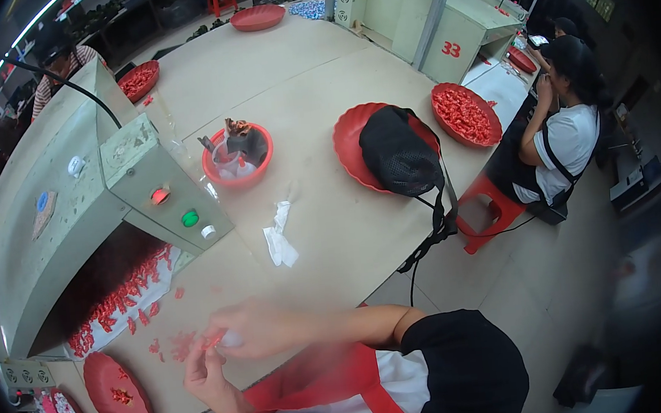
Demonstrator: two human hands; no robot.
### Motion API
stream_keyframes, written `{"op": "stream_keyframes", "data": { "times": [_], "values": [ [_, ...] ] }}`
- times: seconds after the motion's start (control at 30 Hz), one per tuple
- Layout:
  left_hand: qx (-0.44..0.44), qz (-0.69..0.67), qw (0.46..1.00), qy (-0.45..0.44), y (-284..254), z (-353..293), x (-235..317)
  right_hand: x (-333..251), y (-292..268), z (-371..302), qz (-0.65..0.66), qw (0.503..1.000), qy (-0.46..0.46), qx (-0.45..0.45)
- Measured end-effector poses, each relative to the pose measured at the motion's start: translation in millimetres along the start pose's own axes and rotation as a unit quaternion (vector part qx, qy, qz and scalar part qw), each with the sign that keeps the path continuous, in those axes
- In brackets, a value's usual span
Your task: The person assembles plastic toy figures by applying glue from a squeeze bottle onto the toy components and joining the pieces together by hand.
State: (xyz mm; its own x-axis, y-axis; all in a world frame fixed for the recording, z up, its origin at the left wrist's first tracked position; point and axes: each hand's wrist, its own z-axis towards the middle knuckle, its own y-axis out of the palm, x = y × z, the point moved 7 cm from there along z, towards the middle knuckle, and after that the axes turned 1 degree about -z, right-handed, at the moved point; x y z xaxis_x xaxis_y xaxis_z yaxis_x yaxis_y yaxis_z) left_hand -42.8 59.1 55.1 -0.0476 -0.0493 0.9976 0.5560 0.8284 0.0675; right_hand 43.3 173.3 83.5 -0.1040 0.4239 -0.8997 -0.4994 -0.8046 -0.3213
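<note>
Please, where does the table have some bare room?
Bare tabletop lies between the orange-red bowl and the red tray under the black bag. Crowded: by the machine, with red pieces near the left hand and right hand.

The machine (pixel 95 211) stands at the left of the table (pixel 334 245), with small pieces (pixel 122 294) inside its opening. The plate (pixel 108 374) lies before the machine. The bowl (pixel 238 179) stands right of the machine, behind the tissue (pixel 280 241). Farther right, the bag (pixel 398 153) rests in one tray (pixel 350 142); a filled tray (pixel 462 143) lies beyond it. The left hand (pixel 208 374) and right hand (pixel 266 326) are at the near edge.
</note>
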Motion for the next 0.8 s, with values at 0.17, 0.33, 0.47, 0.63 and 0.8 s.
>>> {"op": "stream_keyframes", "data": {
  "times": [0.17,0.33,0.47,0.63,0.8],
  "values": [
    [0.017,-0.005,1.0,-0.006,-3,-2,-1,-2,2,0,-0.01,1.0,0.001,-0.001],
    [0.001,-0.009,1.0,-0.02,-8,-10,0,-4,9,-9,0.02,0.999,-0.016,0.021],
    [0.013,0.048,0.998,-0.037,-23,-9,-16,1,20,-7,0.017,1.0,0.003,0.021],
    [-0.014,-0.025,0.999,-0.03,-15,-4,-6,0,11,-1,0.011,0.999,0.002,0.035],
    [-0.017,-0.088,0.995,-0.035,-16,2,-6,11,22,2,0.031,0.996,0.086,-0.009]
  ]
}}
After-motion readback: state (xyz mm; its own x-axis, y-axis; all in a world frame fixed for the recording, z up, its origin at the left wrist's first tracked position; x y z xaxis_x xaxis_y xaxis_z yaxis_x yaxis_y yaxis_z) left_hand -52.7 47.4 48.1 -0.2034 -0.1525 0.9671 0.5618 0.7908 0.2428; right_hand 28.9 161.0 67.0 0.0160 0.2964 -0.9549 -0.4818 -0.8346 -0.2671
